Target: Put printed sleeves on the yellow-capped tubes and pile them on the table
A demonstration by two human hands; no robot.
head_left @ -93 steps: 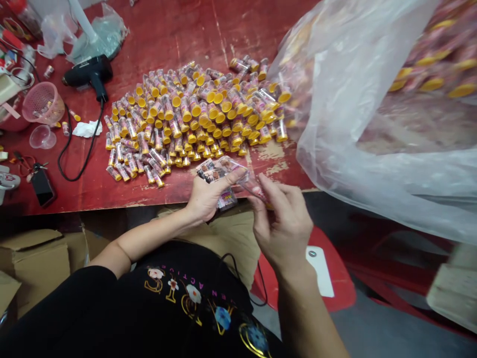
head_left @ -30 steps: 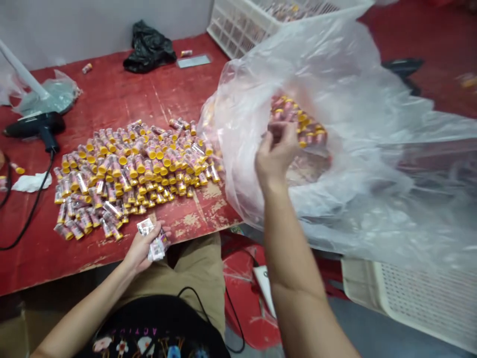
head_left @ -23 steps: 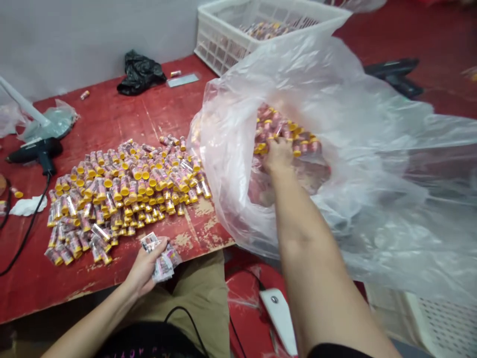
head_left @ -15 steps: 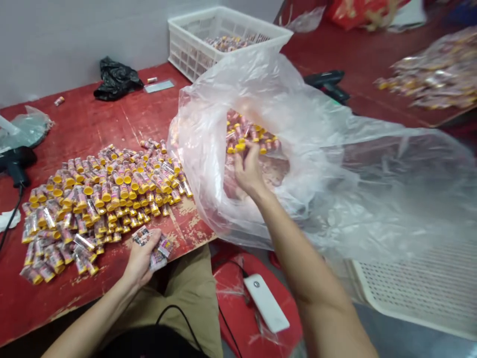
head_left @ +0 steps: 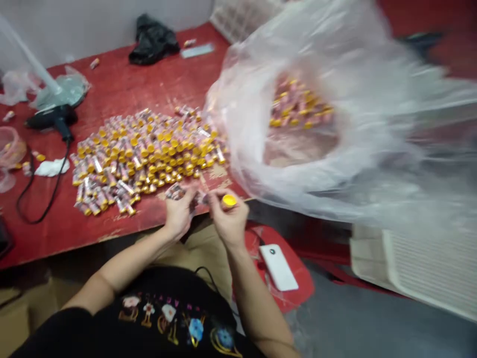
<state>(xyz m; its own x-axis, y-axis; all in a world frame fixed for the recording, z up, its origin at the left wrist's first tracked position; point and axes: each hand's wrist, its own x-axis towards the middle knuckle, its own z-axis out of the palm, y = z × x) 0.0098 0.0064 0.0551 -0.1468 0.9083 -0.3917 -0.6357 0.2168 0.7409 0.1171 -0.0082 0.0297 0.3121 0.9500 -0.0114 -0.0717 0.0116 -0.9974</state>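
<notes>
My left hand (head_left: 179, 219) is closed around a small stack of printed plastic sleeves (head_left: 174, 191) at the table's front edge. Close beside it, my right hand (head_left: 230, 221) grips a small tube with a yellow cap (head_left: 228, 200); its thumb and fingertips meet the edge of the sleeves, where blur hides the exact contact. Behind both hands lies a broad pile of yellow-capped tubes (head_left: 149, 149) in printed wraps. To the right, a large clear plastic bag (head_left: 246, 129) gapes open, with more yellow-capped tubes (head_left: 298, 102) inside.
A black heat gun or hair dryer (head_left: 52, 118) with a cord lies at left, near a white tissue (head_left: 52, 167). A crumpled black bag (head_left: 152, 42) and white crate (head_left: 242, 20) stand at the back. Below are a red stool (head_left: 303, 278) with a white power bank (head_left: 279, 268).
My right hand has come out of the plastic bag with a yellow-capped tube and moved left beside my left hand. The view has turned left and downward.
</notes>
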